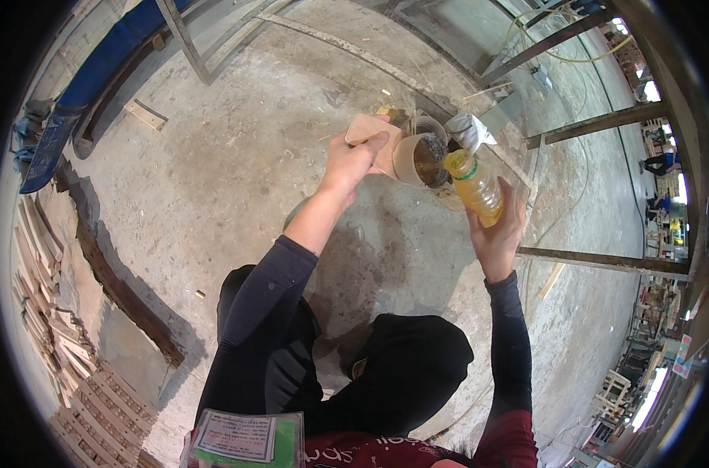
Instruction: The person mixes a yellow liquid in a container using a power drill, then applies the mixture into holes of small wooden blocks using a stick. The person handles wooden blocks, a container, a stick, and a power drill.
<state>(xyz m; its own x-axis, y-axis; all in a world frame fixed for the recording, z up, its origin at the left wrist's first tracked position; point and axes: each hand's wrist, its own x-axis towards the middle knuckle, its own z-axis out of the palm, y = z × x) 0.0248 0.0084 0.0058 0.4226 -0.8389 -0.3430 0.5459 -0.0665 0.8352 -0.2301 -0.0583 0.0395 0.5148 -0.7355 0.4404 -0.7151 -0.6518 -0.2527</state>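
Note:
My left hand (354, 160) is closed around a flat tan piece (367, 129), its thumb lying across the face. I cannot tell whether that piece is wood or card. Right beside it is a round tan container (405, 161), and its wide mouth shows a dark, stained inside. My right hand (501, 230) grips a clear plastic bottle (479, 191) of yellow liquid, tilted with its neck toward the container. A green ring circles the bottle's neck, and no cap shows on it. Behind the bottle's neck sits a crumpled white bag or cloth (470, 131).
Metal frame bars (604, 261) stand to the right. Wood strips (38, 242) and a slatted stack (104, 417) lie at the left, near a long rough timber (120, 288). A blue padded beam (81, 90) is at the far left. My knees (401, 366) are bent below my hands.

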